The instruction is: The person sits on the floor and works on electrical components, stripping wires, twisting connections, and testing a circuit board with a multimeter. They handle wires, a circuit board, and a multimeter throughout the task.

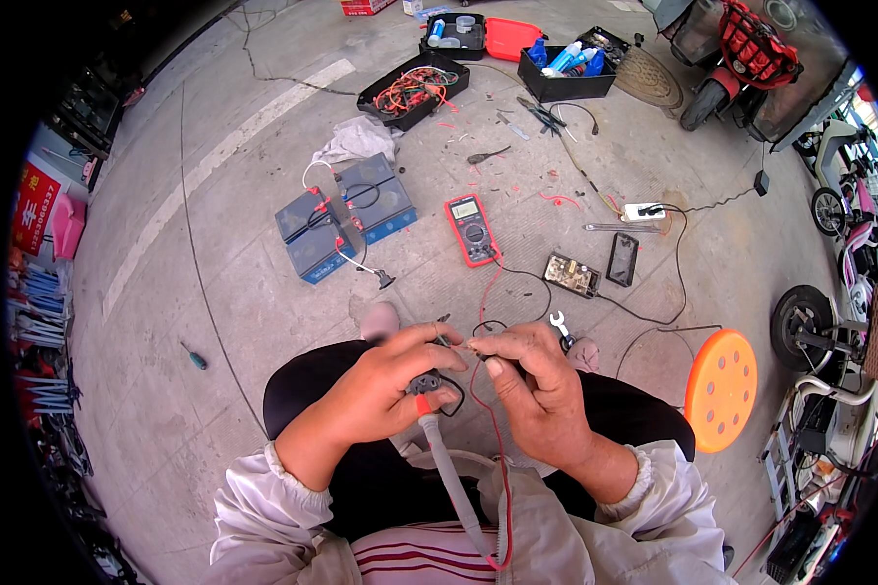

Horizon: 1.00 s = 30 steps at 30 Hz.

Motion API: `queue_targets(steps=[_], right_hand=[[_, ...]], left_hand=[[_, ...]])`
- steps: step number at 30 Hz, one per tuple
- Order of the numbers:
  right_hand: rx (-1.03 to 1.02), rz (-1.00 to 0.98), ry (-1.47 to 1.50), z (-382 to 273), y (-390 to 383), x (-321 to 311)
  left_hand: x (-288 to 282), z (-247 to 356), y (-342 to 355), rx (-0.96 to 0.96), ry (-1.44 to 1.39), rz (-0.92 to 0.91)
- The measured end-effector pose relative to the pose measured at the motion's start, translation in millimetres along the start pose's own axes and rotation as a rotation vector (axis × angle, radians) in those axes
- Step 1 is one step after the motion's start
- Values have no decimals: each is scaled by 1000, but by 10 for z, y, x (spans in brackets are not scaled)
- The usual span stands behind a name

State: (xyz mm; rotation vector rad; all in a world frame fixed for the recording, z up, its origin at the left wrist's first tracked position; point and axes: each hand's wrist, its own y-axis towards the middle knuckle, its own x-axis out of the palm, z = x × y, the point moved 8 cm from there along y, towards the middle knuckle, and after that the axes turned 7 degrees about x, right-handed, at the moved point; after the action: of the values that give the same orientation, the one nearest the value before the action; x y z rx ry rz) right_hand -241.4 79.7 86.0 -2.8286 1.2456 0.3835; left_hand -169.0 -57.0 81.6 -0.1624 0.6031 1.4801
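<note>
My left hand (385, 380) is closed around a black plug connector (424, 383) with holes in its face. A grey test probe (449, 478) with a red collar slants down from that connector toward my lap. From the probe's lower end a red lead (502, 478) runs up between my hands. My right hand (541, 390) pinches something small and dark at the fingertips, close to the left fingertips; its kind is partly hidden. Beyond my hands, a red multimeter (473, 231) lies on the floor with leads attached. An opened circuit board unit (572, 275) lies right of it.
Two wired batteries (310, 239) stand left of the multimeter. A black case cover (622, 258), power strip (644, 211) and wrench (561, 327) lie rightward. Toolboxes (566, 86) stand far off. An orange stool (721, 390) is at my right; a screwdriver (195, 357) lies left.
</note>
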Motion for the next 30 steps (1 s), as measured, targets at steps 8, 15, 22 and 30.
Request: queue_targets(steps=[8, 15, 22, 30], right_hand=[[-2, 12, 9, 18, 0, 1], [0, 5, 8, 30, -6, 6], [10, 8, 20, 32, -10, 3], [2, 4, 19, 15, -10, 11]], left_hand=[[0, 6, 1, 2, 5, -2], [2, 0, -3, 8, 22, -2], [3, 5, 2, 12, 21, -1], [0, -1, -13, -4, 24, -1]])
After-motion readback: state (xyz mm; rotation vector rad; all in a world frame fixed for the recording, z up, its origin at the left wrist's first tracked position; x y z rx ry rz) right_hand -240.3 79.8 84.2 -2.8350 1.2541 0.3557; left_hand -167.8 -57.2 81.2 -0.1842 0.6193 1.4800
